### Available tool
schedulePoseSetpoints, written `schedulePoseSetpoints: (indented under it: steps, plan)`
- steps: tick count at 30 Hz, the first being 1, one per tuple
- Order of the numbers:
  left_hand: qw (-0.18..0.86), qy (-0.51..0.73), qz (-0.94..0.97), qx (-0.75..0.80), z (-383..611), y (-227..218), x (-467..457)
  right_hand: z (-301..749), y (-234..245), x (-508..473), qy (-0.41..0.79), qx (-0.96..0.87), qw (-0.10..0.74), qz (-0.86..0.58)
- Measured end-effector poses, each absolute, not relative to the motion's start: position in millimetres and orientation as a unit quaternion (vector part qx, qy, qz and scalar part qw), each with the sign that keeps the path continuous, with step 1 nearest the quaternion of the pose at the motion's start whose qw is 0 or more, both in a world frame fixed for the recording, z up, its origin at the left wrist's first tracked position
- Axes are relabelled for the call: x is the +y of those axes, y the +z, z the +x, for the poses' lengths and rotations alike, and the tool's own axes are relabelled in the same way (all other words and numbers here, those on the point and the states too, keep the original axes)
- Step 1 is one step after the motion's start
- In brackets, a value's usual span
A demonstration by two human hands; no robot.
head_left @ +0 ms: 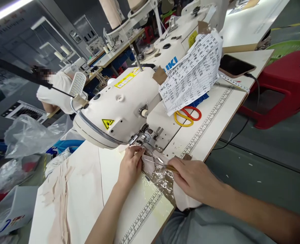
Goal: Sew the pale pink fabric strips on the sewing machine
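My left hand [130,166] is closed in a pinch on pale pink fabric [148,164], right by the presser foot of a white sewing machine [137,88]. In my right hand [193,176] is a pair of scissors with a yellowish handle. Its thin metal blades [157,162] stand apart and point toward my left fingertips, across the fabric. Beneath both hands lies clear plastic [165,181] on the table edge. More pale fabric [184,198] hangs below my right hand toward my lap. The exact spot between my left fingertips is hidden.
Handwritten paper [193,73] is taped to the machine, above red and yellow scissor handles [187,116]. A phone [237,65] with a cable lies at the right, near a red stool [282,88]. Pink fabric strips [62,203] lie at the left. A person [55,88] sits beyond.
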State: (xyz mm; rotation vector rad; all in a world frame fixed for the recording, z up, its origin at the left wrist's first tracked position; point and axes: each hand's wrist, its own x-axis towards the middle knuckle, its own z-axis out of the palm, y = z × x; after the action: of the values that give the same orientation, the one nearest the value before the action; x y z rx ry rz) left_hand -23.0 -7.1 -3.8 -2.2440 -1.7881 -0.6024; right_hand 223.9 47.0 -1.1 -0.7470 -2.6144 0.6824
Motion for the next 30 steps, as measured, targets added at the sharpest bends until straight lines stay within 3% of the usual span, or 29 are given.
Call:
schedulePoseSetpoints:
  steps: [2,5,12,21,30]
  plan:
    - [0.115,-0.168,-0.766,-0.609,-19,-2,-10,250,0,41,0.316,-0.897,0.211,-0.227]
    - [0.134,-0.144,-0.755,-0.626,-10,-3,-9,287,0,32,0.386,-0.876,0.208,-0.201]
    - [0.185,-0.133,-0.713,-0.664,15,-11,-6,324,-6,28,0.404,-0.853,0.252,-0.214]
    - [0.164,-0.102,-0.691,-0.697,28,-14,-19,328,-21,28,0.47,-0.813,0.197,-0.284]
    - [0.091,-0.164,-0.693,-0.697,12,-13,-21,321,-20,39,0.59,-0.712,0.134,-0.357]
